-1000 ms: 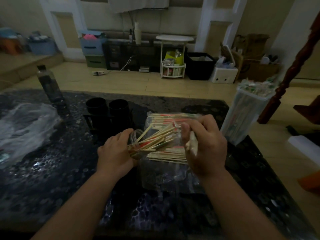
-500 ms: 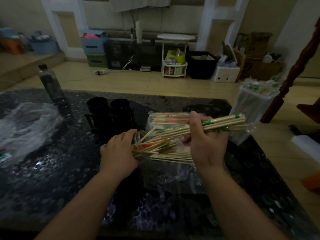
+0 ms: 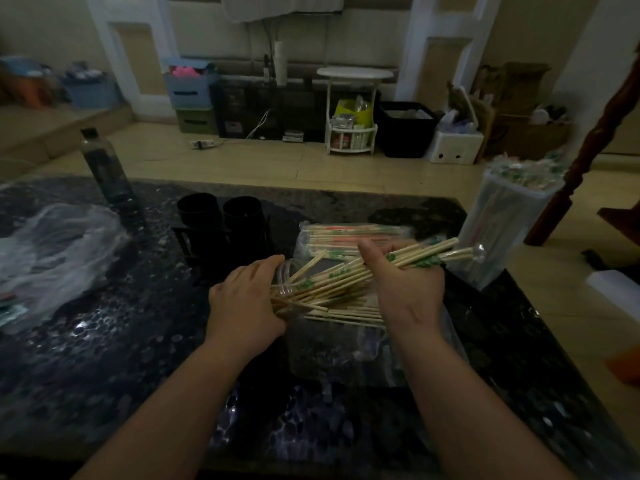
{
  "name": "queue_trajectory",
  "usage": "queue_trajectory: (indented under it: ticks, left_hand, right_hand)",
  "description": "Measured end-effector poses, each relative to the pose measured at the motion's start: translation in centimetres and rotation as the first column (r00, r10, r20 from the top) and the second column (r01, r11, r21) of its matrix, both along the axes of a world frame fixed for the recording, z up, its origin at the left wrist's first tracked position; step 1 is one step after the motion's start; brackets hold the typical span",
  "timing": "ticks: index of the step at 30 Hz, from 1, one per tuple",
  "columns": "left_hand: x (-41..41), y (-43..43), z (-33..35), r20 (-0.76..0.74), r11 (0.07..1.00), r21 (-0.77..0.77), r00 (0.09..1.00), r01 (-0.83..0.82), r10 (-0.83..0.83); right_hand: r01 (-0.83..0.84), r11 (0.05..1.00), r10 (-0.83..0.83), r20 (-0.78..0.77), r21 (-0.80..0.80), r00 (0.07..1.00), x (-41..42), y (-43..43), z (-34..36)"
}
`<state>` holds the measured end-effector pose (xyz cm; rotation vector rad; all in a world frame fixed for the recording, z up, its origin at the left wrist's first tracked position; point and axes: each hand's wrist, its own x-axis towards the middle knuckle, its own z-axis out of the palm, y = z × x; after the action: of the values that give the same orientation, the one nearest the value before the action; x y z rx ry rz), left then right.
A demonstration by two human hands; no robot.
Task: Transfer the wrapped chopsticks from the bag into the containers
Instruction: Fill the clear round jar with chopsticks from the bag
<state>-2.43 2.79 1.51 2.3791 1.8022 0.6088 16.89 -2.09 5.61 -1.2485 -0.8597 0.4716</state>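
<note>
**Both hands on one bundle above the bag**

Right hand [image 3: 408, 289] closed round the upper half of a bundle [image 3: 346, 275] of wrapped chopsticks, thumb raised on the near side, fingers curled underneath. Left hand [image 3: 246, 306] wrapped round the lower end of the same bundle, fingers curled over sticks fanned out a little at that end.

Bundle tilted, low at the left and high at the right, tips jutting past the right hand toward the container [image 3: 498, 230]. Green print on the clear wrappers. Tips overlapping the container's near wall in this view; touching or not, impossible to tell.

Under the bundle: the bag [image 3: 346, 355], clear plastic, flat on the table [image 3: 104, 358], between the forearms and stretching beyond the hands. More wrapped chopsticks inside, laid side by side, some with green print, some with red.

Container tall, clear and upright at the table's right edge, packed with wrapped chopsticks, wrapper ends crowding above the rim.

Beyond the left hand: two black cups [image 3: 197, 211], side by side in a black holder, insides too dark to read. Further left, a dark bottle [image 3: 107, 171] upright near the far edge. In front of the bottle, crumpled clear plastic [image 3: 52, 244] spread along the table's left side.
</note>
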Motion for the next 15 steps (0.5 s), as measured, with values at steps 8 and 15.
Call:
queue_trajectory:
  ticks: [8,15]
  left_hand:
    - [0.3,0.0,0.0,0.024,1.000,0.010,1.000,0.013,-0.013]
    - [0.1,-0.1,0.2,0.000,1.000,-0.030,1.000,0.011,-0.011]
  right_hand:
    - [-0.175,0.984,0.170,-0.124,-0.035,0.978,-1.2,0.4,-1.3]
    - [-0.059,0.987,0.073,0.090,-0.151,0.993,-1.2,0.6,-2.1]
